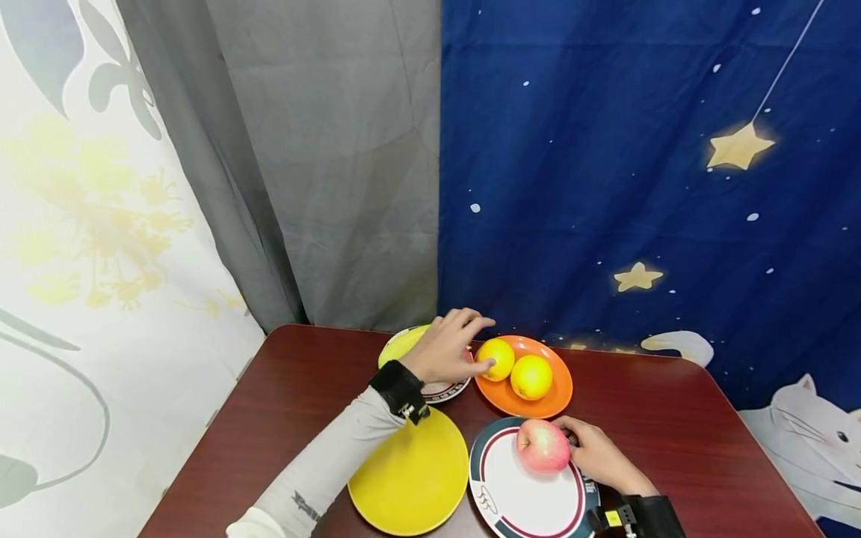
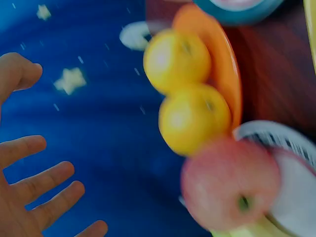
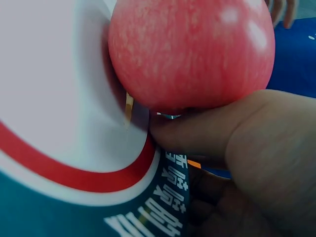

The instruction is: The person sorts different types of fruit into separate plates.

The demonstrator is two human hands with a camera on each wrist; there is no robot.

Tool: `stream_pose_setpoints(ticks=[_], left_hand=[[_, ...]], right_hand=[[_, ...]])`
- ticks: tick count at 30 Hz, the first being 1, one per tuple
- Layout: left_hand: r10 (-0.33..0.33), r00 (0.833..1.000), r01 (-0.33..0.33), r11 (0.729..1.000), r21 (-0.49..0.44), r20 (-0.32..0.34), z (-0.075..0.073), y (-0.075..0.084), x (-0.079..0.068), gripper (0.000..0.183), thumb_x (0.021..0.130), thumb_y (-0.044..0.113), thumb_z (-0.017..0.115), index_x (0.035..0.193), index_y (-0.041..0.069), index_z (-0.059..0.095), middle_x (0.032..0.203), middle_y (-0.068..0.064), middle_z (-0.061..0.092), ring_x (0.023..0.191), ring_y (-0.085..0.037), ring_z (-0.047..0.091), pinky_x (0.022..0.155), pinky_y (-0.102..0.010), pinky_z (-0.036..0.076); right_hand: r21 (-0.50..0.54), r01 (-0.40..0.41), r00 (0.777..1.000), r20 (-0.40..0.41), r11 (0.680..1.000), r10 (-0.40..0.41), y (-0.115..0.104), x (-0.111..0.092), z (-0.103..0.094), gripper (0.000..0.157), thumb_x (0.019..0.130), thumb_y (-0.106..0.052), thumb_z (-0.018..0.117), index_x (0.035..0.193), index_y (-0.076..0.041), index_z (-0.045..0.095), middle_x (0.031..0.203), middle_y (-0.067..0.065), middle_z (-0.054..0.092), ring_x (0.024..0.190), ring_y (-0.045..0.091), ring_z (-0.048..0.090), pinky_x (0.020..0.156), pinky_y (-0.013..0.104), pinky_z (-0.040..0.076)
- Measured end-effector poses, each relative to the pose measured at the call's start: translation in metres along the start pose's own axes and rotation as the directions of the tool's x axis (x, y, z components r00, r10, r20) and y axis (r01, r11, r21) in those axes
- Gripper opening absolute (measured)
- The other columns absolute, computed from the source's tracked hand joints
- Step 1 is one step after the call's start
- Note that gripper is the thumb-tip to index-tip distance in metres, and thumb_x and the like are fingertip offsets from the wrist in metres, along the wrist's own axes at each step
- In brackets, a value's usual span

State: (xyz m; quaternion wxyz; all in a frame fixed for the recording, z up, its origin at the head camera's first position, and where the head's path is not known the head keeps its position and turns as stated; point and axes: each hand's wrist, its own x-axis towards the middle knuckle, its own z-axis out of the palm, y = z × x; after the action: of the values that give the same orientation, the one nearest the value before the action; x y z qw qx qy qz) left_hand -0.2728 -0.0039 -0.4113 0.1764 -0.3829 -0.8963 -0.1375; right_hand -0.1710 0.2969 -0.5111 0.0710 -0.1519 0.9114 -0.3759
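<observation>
My left hand (image 1: pixel 447 350) hovers with spread fingers over the lettered white plate (image 1: pixel 444 391) at the back; in the left wrist view its fingers (image 2: pixel 47 180) hold nothing. Partly hidden behind it, that plate carries a red apple (image 2: pixel 222 182) and something yellow (image 1: pixel 402 344). Just right of that hand, two oranges (image 1: pixel 531 377) lie on an orange plate (image 1: pixel 561 385). My right hand (image 1: pixel 599 454) grips the right rim of a teal-rimmed plate (image 1: pixel 501 499), thumb on top and fingers curled beneath. Another apple (image 1: pixel 541 447) sits on this plate, close against the thumb.
A yellow plate (image 1: pixel 410 486) lies at the front left, under the left forearm and beside the teal-rimmed plate. The dark red table (image 1: pixel 662 418) ends at the back against grey and blue starry curtains (image 1: pixel 605 187).
</observation>
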Motion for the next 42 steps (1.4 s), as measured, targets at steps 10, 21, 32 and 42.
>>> stream_pose_setpoints(ticks=[10,21,32,42], left_hand=[[-0.211,0.970,0.210,0.978,0.018,0.119,0.033,-0.040,0.001,0.061,0.081,0.056,0.058,0.133,0.025,0.049,0.121,0.003,0.048,0.111,-0.018,0.043,0.088,-0.038,0.038],[-0.280,0.935,0.273,0.960,0.059,0.216,0.069,-0.051,-0.008,0.069,0.079,0.062,0.058,0.139,0.031,0.045,0.126,0.001,0.044,0.114,-0.019,0.042,0.089,-0.042,0.036],[-0.213,0.951,0.205,0.977,0.059,0.225,0.074,-0.042,-0.013,0.071,0.069,0.065,0.070,0.127,0.029,0.055,0.124,0.001,0.047,0.116,-0.021,0.041,0.091,-0.039,0.033],[-0.225,0.951,0.221,0.974,0.039,0.215,0.079,-0.044,-0.015,0.066,0.070,0.060,0.071,0.125,0.028,0.056,0.115,0.000,0.047,0.111,-0.020,0.040,0.089,-0.037,0.033]], right_hand=[[0.015,-0.013,1.000,0.009,1.000,0.013,0.005,0.000,0.000,0.023,0.089,-0.010,0.061,0.112,-0.010,0.061,0.096,-0.001,0.061,0.077,0.015,0.053,0.070,0.028,0.046],[0.005,-0.019,1.000,-0.008,1.000,0.019,0.006,0.003,0.002,0.022,0.088,-0.007,0.059,0.110,-0.011,0.062,0.092,-0.002,0.061,0.075,0.014,0.052,0.068,0.027,0.045],[0.024,-0.032,0.999,-0.003,0.999,0.032,0.008,0.002,0.000,0.025,0.087,-0.005,0.059,0.111,-0.009,0.062,0.094,0.000,0.061,0.075,0.017,0.053,0.068,0.028,0.047],[0.024,-0.035,0.999,0.003,0.999,0.034,0.007,0.002,0.001,0.024,0.088,-0.006,0.059,0.112,-0.009,0.062,0.096,0.000,0.061,0.076,0.016,0.053,0.069,0.028,0.047]])
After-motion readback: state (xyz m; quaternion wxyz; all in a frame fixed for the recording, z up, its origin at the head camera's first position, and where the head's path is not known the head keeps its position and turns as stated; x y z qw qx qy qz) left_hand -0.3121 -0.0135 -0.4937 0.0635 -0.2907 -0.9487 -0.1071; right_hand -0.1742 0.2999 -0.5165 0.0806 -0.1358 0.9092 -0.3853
